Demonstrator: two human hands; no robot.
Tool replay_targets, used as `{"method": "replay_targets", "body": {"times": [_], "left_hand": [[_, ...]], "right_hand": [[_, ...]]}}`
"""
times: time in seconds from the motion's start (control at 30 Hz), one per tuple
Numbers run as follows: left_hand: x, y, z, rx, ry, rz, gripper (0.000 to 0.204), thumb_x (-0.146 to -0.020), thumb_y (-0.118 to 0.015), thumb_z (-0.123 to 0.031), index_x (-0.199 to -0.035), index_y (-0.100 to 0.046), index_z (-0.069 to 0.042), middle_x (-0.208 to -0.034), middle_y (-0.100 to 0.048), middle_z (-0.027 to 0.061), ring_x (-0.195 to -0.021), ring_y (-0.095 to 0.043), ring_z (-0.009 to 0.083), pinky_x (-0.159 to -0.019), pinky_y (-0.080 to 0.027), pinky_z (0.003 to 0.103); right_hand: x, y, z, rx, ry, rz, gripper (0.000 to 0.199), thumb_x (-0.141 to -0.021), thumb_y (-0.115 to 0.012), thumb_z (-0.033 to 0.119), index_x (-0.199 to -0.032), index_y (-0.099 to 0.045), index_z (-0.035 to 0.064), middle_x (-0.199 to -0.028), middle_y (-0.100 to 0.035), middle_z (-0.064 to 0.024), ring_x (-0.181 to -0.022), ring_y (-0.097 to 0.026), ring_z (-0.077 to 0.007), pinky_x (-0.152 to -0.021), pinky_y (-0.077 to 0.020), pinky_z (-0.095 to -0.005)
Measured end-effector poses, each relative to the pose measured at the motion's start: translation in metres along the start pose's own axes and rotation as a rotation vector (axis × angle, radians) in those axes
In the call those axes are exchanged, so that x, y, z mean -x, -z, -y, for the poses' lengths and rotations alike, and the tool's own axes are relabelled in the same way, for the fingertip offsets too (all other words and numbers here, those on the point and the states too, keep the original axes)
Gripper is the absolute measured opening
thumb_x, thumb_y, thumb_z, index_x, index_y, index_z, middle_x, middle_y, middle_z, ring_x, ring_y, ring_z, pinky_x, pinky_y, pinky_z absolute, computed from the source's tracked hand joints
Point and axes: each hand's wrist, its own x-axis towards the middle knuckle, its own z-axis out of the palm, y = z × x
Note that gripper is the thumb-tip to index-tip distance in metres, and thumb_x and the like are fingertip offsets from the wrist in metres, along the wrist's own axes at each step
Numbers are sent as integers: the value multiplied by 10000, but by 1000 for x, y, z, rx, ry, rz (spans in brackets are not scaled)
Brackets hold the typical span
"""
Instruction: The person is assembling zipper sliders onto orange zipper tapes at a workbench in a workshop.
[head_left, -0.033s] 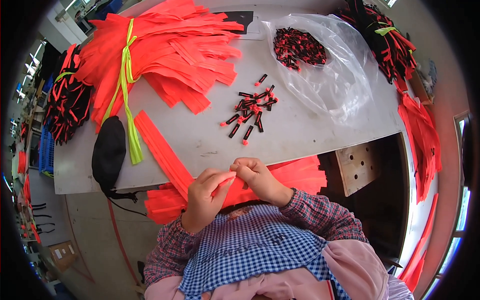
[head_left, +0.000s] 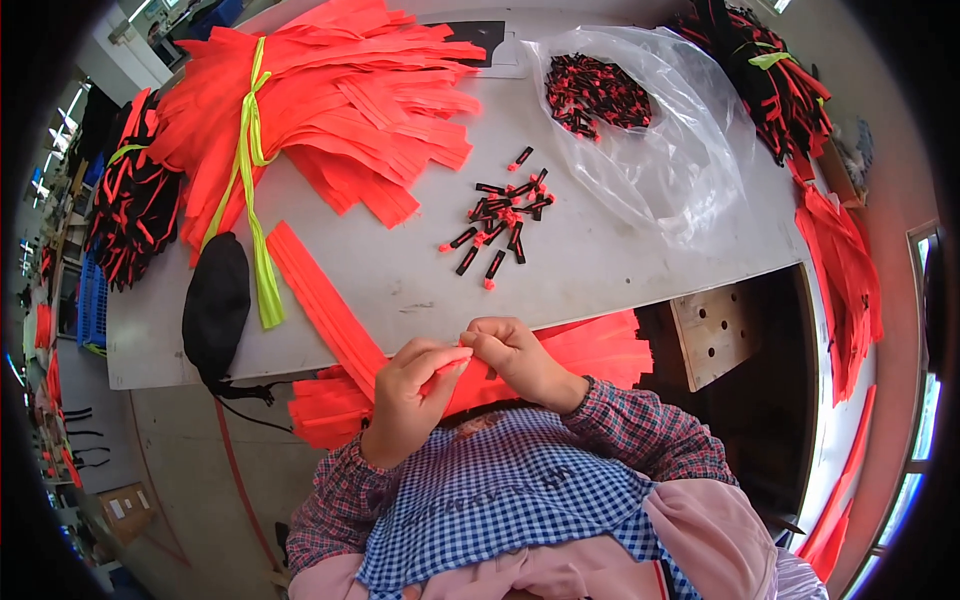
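My left hand [head_left: 412, 392] is closed around a long neon-red zipper tape [head_left: 325, 300], which trails from it up onto the table. A bit of the red end shows between thumb and fingers. Tip to tip with it, my right hand [head_left: 520, 360] is pinched closed; whatever sits in its fingertips is hidden, though a small dark piece shows beneath. More red tapes [head_left: 600, 350] lie in a bundle across my lap, under both hands. Beyond them on the table is a loose scatter of black zipper pulls with red sliders [head_left: 510, 208].
A big pile of red tapes [head_left: 340, 110], tied with a yellow-green strip [head_left: 250, 150], covers the back left. Beside it lies a black pouch [head_left: 217, 305]. A clear plastic bag [head_left: 680, 170] holds many more pulls. Black-and-red bundles [head_left: 135, 200] hang at the left edge; others sit far right.
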Motion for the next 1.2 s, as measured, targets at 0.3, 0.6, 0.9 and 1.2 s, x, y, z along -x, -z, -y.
{"method": "replay_targets", "body": {"times": [0.3,0.6,0.9,1.2], "left_hand": [[-2,13,-9,171,279,-111,159,-885,-699,18,-1044,-694,9,-1004,-623,77,-925,-610,157,-814,-496,269],[1,15,-4,152,265,-131,168,-888,-697,6,-1052,-668,22,-1013,-643,89,-941,-628,170,-840,-500,279],[0,13,-2,202,309,-145,182,-892,-698,-5,-1061,-643,33,-1021,-649,88,-937,-633,167,-832,-503,283],[-13,6,-19,-29,146,-104,172,-881,-694,-1,-1049,-658,11,-982,-659,119,-894,-664,225,-796,-524,302]], "right_hand": [[-37,79,-6,968,402,-179,146,-898,-674,123,-1018,-687,39,-912,-654,-110,-789,-645,-281,-708,-534,-377],[-74,105,-3,1579,496,169,157,-890,-602,143,-1007,-684,76,-1018,-634,-86,-944,-618,-287,-828,-529,-392],[-42,84,28,852,344,-11,128,-922,-635,137,-1022,-656,58,-1003,-675,-81,-908,-635,-194,-807,-521,-332],[17,24,53,-348,-28,177,260,-1030,-560,237,-1146,-637,17,-952,-674,-57,-854,-635,-106,-742,-533,-251]]}}
